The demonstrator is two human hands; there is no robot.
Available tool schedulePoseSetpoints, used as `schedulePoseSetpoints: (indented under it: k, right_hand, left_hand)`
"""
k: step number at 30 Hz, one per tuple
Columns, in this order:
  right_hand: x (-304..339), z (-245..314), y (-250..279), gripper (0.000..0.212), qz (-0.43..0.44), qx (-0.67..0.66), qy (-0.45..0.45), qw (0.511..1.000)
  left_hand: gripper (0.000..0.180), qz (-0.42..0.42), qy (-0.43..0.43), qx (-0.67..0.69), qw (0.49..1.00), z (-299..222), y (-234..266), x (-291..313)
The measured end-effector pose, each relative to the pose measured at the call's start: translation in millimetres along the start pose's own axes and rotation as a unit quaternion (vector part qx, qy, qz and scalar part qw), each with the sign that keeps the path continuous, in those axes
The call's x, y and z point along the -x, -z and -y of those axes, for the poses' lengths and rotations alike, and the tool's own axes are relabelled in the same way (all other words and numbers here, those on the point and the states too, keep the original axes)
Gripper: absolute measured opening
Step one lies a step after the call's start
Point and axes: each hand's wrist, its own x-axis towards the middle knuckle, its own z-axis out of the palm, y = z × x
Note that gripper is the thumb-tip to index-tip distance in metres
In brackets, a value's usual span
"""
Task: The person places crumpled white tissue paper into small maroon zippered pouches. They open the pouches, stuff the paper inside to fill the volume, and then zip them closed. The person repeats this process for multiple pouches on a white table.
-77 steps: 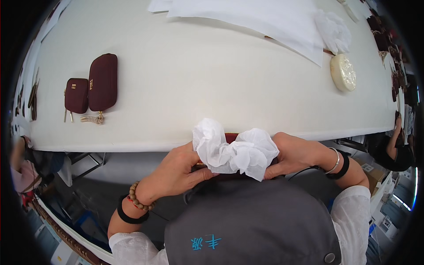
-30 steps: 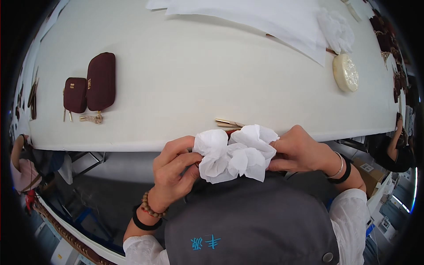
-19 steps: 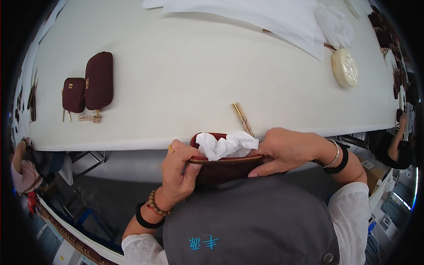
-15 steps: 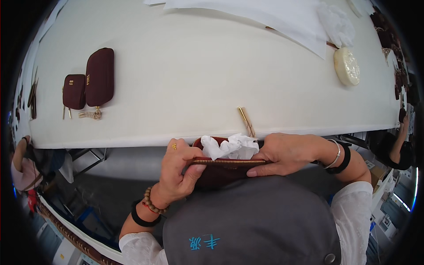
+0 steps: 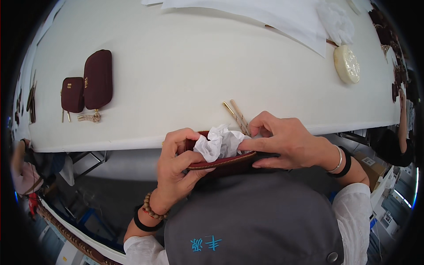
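A dark maroon zip pouch (image 5: 225, 167) is unzipped at the table's front edge, close to my apron. Crumpled white tissue paper (image 5: 216, 143) fills its mouth and bulges above the brass zip. My left hand (image 5: 179, 161) grips the pouch's left end, fingers over the rim and thumb on the near side. At the other end, my right hand (image 5: 282, 141) has its index finger against the tissue and its thumb lower, apart from it. Beyond the pouch, a cord pull with a gold tip (image 5: 230, 110) lies on the table.
Two maroon pouches, a small one (image 5: 72, 95) and a larger one (image 5: 98, 79), lie at the left of the white table (image 5: 176, 66). A cream round packet (image 5: 346, 64) sits at the right, below white sheets (image 5: 265, 17) and crumpled plastic (image 5: 336, 24). People work at both sides.
My right hand has loosened from the pouch's rim and moved up, its index finger now on the tissue. The pouch has shifted left and tilted, and its cord ends have spread apart.
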Motion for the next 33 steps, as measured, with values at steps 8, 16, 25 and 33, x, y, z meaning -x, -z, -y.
schedulePoseSetpoints:
  k: [8,16,25,33]
  right_hand:
    - [-16.9,2.2,-20.3,0.025,-0.016,-0.051,0.097,0.994]
    - [-12.3,5.4,-12.2,0.016,0.111,-0.039,0.059,0.991]
    - [5.8,-3.2,-25.4,0.034,-0.06,-0.104,0.054,0.991]
    - [-9.6,0.1,-23.3,0.028,0.079,-0.106,0.04,0.99]
  left_hand:
    - [0.023,0.02,-0.126,-0.109,0.986,11.3,-2.5,1.9]
    - [0.034,0.116,-0.101,-0.083,0.985,8.1,9.6,0.9]
    - [0.033,0.112,-0.078,-0.095,0.986,0.5,9.5,-9.0]
    - [0.021,0.166,-0.096,-0.199,0.961,-2.3,12.9,-8.0]
